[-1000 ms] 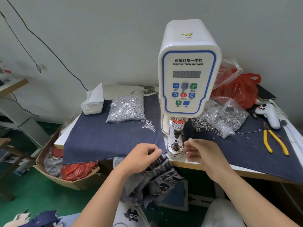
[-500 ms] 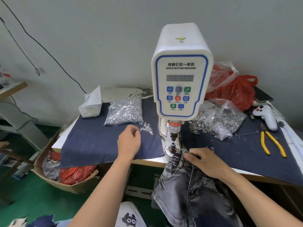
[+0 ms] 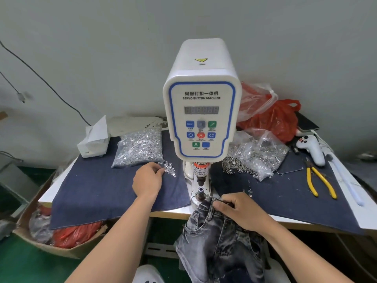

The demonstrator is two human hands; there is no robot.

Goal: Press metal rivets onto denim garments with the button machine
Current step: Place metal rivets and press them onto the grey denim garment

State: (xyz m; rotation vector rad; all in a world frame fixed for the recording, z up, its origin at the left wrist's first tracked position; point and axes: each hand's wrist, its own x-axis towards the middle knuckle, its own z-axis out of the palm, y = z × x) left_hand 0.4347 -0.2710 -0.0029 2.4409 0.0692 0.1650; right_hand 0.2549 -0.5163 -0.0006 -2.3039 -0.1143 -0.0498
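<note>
No rivet is pressed yet: left of the button machine, the left hand seemingly pinches a loose rivet, while the right hand grips the denim garment at the die.

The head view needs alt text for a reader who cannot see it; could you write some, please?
At a white button machine, the left hand picks at loose rivets while the right hand grips grey jeans beside the die.
</note>
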